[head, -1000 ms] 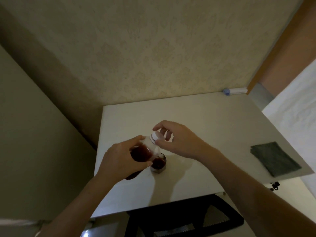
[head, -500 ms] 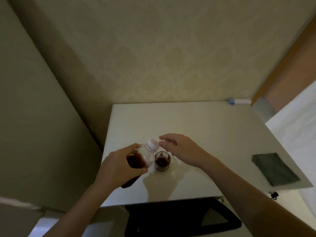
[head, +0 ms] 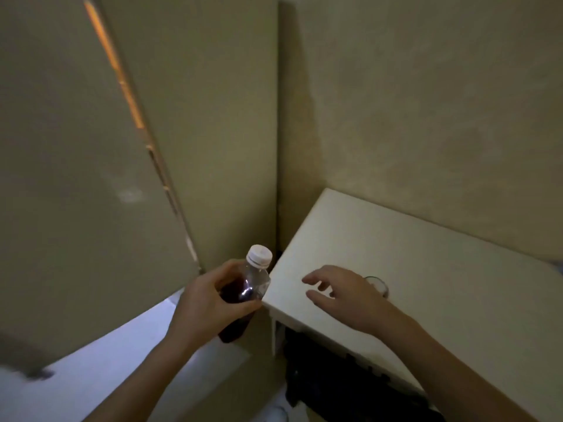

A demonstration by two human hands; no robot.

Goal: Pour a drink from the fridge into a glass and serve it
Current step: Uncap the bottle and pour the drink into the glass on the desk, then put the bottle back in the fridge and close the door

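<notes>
My left hand (head: 207,303) grips a clear plastic bottle (head: 248,289) of dark red drink with its white cap on. I hold it tilted, off the left corner of the white table (head: 426,269). My right hand (head: 344,292) hovers over the table's near left part, empty, fingers spread. Behind that hand stands the small glass (head: 377,284); only its rim and one side show, so its contents are hidden.
The beige fridge door (head: 76,193) fills the left, with a lit orange gap (head: 122,83) along its edge. A dark chair (head: 335,376) sits under the table. Pale floor (head: 106,360) lies at lower left. Wallpapered wall rises behind the table.
The view has swung left toward the fridge. My left hand carried the capped bottle off the table's left corner. My right hand left the cap and now hovers in front of the glass.
</notes>
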